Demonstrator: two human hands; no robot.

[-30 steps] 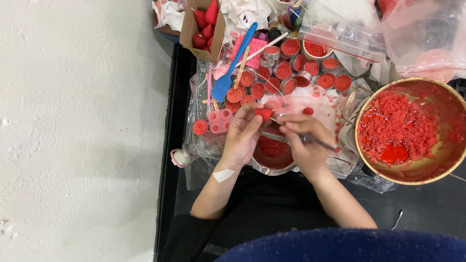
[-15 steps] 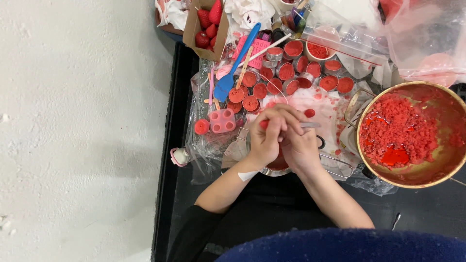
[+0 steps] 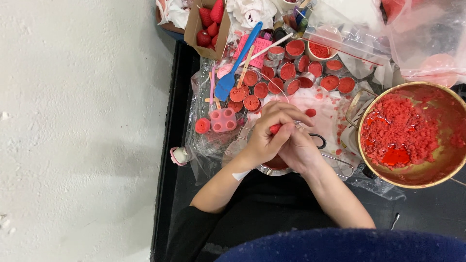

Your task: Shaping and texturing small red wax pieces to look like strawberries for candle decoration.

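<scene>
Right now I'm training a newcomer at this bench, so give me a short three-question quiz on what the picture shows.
1. True or false: the left hand and right hand are pressed together around a small red piece.
2. Which thing holds the big heap of red crumbly material? A) the large round bowl B) the cardboard box C) the pink mould
3. What colour is the spatula lying across the small round tins?

Key: 1 true; 2 A; 3 blue.
</scene>
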